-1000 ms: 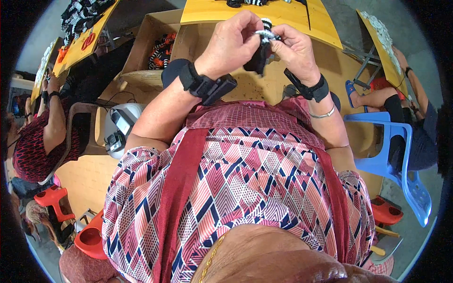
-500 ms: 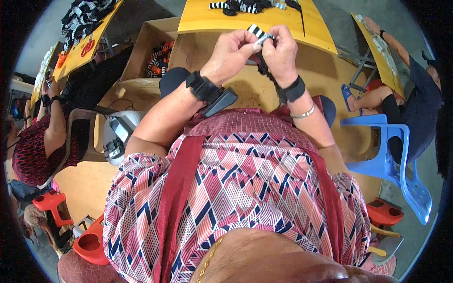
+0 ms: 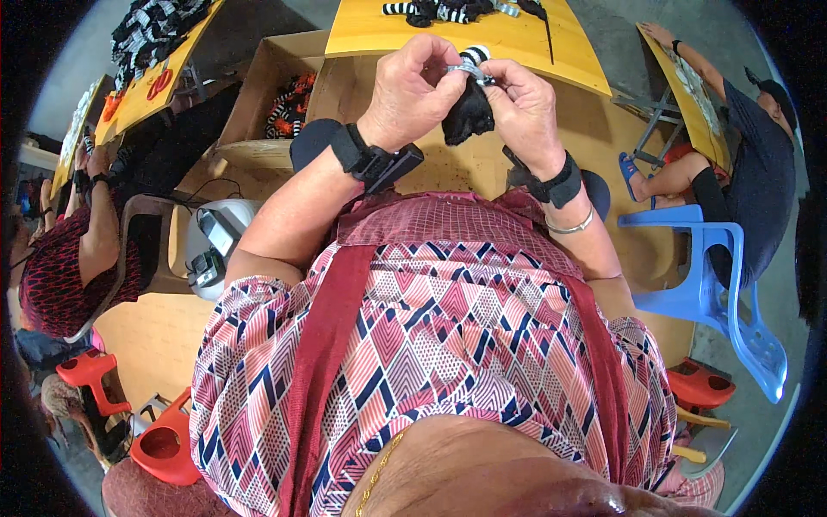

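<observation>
Fingers of the left hand (image 3: 412,90) pinch one end of a grey band (image 3: 470,71) on a knit piece (image 3: 469,117); thumb and fingers of the right hand (image 3: 527,108) pinch its other end, close by. The piece hangs in the air at the near side of the table (image 3: 370,34), striped end up, black part drooping. From where I stand, the step in hand looks like working that band between the two pinches, though fingers hide the detail. A next move would, I judge, call for one pinch held firm while the other shifts, the limp black part kept clear. On the table lie striped pieces (image 3: 448,11). Left of the table stands a box (image 3: 267,69) holding striped and orange knits (image 3: 293,109); farther left, a side table (image 3: 187,52) bears a pile (image 3: 153,41) and red scissors (image 3: 159,83). Right of the table are a blue chair (image 3: 689,258) and a co-worker (image 3: 762,189).
</observation>
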Tool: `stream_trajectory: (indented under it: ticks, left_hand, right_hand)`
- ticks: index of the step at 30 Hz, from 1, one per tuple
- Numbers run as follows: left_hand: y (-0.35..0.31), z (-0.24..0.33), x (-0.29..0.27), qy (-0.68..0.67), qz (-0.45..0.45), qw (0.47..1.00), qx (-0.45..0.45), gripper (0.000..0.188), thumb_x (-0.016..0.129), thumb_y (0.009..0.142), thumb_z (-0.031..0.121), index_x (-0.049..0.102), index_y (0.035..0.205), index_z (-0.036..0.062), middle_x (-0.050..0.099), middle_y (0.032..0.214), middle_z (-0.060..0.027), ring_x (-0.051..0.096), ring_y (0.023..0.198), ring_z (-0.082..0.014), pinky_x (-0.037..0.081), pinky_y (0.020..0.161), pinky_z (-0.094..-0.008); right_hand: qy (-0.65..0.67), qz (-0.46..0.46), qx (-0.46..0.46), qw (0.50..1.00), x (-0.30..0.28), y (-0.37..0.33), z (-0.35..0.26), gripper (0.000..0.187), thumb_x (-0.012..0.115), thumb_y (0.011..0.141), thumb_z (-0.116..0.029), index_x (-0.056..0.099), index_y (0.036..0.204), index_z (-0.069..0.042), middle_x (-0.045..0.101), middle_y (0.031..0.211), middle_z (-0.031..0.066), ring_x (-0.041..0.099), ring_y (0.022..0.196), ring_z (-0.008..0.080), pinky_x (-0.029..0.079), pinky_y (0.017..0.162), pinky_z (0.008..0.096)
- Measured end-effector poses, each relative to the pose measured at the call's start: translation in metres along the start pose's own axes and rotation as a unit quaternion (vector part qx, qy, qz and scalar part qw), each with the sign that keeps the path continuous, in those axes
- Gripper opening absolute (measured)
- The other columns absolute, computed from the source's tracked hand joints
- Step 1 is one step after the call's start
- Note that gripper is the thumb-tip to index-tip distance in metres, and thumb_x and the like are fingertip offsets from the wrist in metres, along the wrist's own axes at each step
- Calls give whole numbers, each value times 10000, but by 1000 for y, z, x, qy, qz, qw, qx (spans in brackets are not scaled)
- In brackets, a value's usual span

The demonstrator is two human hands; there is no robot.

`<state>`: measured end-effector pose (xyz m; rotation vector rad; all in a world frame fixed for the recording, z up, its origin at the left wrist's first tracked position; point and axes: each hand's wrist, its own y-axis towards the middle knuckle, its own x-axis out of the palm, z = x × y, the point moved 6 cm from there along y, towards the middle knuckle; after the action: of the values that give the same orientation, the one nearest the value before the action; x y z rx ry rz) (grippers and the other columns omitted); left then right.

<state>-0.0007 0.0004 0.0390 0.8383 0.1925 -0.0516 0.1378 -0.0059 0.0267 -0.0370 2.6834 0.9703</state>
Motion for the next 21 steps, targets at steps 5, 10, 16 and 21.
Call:
stream_trajectory:
  ticks: [5,10,16,21]
  left_hand:
    - [-19,-33,14,-45,46,997,-37,115,547,718,-33,487,795,28,519,641,-26,497,584,-57,427,528,-217]
    - [-11,-23,14,-227,16,972,-54,113,525,791,-12,468,883,21,555,700,-22,519,638,-56,428,550,-196]
    - [-22,-18,10,-240,-62,953,-174,114,533,837,36,478,936,24,569,786,-36,551,663,-87,471,585,-216]
    - [-17,-1,1,-40,-36,999,4,94,572,794,26,541,883,22,578,757,-25,542,637,-74,451,534,-212]
  right_hand:
    - [-132,-39,-140,981,12,-16,-33,139,516,671,70,543,784,-6,550,674,112,580,630,238,461,575,289]
    - [-139,37,-200,969,4,-18,-37,194,537,634,77,537,792,-36,545,710,118,563,635,281,458,574,316]
    - [-80,13,-88,993,3,-17,-18,197,534,670,100,540,823,-24,575,737,97,587,670,180,461,605,271]
    - [-33,-21,-57,998,-4,-20,-14,211,527,721,102,511,900,-9,582,804,72,579,743,124,465,658,244]
